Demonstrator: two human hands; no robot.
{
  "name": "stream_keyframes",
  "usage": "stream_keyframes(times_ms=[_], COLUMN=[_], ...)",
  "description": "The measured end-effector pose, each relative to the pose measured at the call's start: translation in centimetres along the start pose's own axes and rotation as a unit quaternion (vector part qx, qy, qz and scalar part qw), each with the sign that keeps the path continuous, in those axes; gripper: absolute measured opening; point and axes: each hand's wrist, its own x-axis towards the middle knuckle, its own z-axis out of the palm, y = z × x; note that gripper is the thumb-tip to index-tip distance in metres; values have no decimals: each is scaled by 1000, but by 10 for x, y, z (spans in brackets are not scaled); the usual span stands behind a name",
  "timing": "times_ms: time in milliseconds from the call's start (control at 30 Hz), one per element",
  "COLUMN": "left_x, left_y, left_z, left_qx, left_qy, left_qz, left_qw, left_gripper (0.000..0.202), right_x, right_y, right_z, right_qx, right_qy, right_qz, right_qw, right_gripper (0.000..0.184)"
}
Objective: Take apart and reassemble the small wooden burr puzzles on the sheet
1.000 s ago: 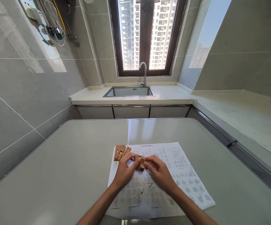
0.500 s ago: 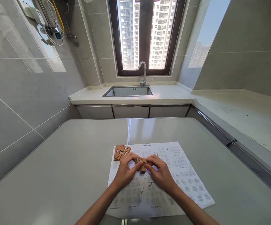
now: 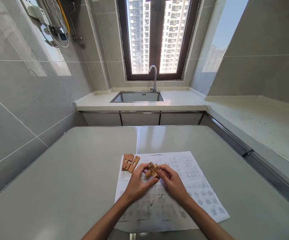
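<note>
A small cluster of interlocked wooden puzzle pieces [image 3: 153, 170] is held between both hands above a printed instruction sheet [image 3: 189, 180]. My left hand [image 3: 137, 184] pinches the cluster from the left with its fingertips. My right hand [image 3: 174, 182] grips it from the right, fingers curled. Two loose notched wooden pieces [image 3: 129, 162] lie flat at the sheet's far left corner, just beyond my left hand.
The sheet lies on a grey table [image 3: 59, 186] with a seam down its middle. Beyond it runs a white counter with a steel sink [image 3: 137, 97] and tap [image 3: 153, 77] under a window. A second counter [image 3: 264, 126] runs along the right.
The wooden cluster has been turned in my fingers and lifted slightly away from me; more of its crossed pieces show now. Both hands stayed closed on it.
</note>
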Motion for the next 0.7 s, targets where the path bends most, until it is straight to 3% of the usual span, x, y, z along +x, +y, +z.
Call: stream_keyframes(times_ms=[267, 367, 467, 700], left_x=[2, -1, -5, -2], left_y=[1, 2, 3, -13], left_z=[-1, 2, 8, 4], left_qx=[46, 81, 112, 201], left_qy=[13, -33, -83, 17], left_qz=[2, 21, 69, 80], left_qw=[999, 996, 988, 976], left_gripper=[32, 30, 46, 47], right_x=[2, 2, 2, 3], right_y=[2, 0, -4, 1], right_z=[2, 2, 0, -6], right_qx=[18, 42, 66, 107], right_qy=[18, 11, 1, 48], right_qz=[9, 20, 31, 80], right_qw=[1000, 999, 997, 990], right_gripper=[38, 37, 36, 43])
